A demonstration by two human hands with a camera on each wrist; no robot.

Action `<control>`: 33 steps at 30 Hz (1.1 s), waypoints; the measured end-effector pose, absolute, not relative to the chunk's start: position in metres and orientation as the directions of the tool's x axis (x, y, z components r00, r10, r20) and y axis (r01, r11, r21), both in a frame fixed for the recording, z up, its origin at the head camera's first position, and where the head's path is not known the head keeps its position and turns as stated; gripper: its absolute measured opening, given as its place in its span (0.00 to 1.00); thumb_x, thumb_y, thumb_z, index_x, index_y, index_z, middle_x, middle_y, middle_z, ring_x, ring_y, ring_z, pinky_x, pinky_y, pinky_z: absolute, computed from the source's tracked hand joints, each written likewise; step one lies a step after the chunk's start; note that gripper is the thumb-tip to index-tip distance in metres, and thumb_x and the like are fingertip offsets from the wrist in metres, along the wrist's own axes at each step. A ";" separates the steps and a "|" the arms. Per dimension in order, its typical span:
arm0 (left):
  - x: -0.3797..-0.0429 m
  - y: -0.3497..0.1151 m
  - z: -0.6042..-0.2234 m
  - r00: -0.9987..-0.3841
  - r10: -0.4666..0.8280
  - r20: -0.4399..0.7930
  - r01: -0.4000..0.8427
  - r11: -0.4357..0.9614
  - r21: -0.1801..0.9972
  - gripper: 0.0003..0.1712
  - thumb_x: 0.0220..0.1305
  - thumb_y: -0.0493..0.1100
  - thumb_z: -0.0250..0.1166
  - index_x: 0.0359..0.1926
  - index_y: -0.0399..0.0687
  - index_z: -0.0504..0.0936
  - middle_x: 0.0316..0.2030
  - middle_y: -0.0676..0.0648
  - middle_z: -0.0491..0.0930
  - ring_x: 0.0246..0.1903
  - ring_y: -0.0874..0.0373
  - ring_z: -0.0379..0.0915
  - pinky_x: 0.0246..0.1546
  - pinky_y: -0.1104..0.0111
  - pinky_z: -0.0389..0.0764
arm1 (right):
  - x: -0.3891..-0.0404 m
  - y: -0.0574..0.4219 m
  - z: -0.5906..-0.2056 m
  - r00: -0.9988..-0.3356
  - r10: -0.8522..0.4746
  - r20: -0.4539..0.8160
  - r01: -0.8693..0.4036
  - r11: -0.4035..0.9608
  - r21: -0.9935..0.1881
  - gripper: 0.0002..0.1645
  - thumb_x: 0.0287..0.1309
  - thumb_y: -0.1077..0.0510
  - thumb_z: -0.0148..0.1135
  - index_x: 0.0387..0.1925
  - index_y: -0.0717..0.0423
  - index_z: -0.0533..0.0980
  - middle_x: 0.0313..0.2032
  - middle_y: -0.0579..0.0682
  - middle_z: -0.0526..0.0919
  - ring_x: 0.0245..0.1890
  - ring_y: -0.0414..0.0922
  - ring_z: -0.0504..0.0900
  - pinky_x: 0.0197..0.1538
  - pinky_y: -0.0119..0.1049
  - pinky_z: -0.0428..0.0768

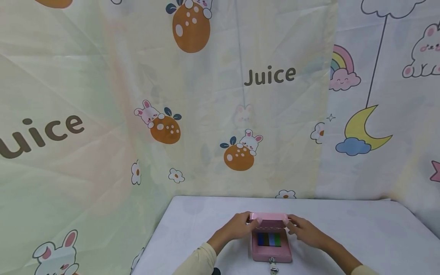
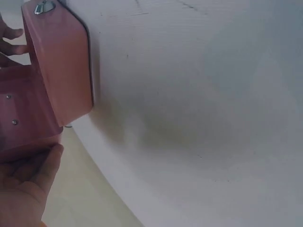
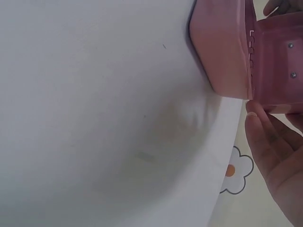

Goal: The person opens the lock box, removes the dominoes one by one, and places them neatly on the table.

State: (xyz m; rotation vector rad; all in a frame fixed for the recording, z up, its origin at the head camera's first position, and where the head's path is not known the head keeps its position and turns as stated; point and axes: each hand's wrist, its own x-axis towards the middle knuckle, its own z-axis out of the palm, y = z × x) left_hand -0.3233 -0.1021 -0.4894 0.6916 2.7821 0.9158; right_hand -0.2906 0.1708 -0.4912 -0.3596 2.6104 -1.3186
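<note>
A pink metal box [image 1: 271,253] stands on the table with its hinged lid [image 1: 269,217] raised. Inside lie blue, dark, light blue and green strips [image 1: 269,239]; at this size I cannot tell what they are. A silver clasp [image 1: 273,263] is at the box's front. My left hand [image 1: 240,225] holds the lid's left end, thumb to the front. At the lid's right end, my right hand [image 1: 306,231] grips with thumb and fingers. The right wrist view shows the hinge [image 3: 251,59] and two rivets inside the lid.
The white table [image 1: 192,225] extends around the box. Behind it hangs a cloth backdrop [image 1: 206,84] printed with rabbits, oranges and flowers. A small black object [image 1: 215,271] shows at the bottom edge beside the left sleeve.
</note>
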 end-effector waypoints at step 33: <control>-0.325 -0.090 -0.489 -0.927 0.369 0.072 0.333 0.718 0.611 0.41 0.77 0.67 0.36 0.57 0.34 0.75 0.51 0.35 0.82 0.52 0.45 0.80 0.52 0.53 0.79 | -0.301 0.157 -0.475 -0.964 -0.186 -0.190 0.034 0.624 -0.781 0.40 0.76 0.35 0.38 0.60 0.66 0.72 0.47 0.58 0.83 0.34 0.49 0.83 0.33 0.44 0.81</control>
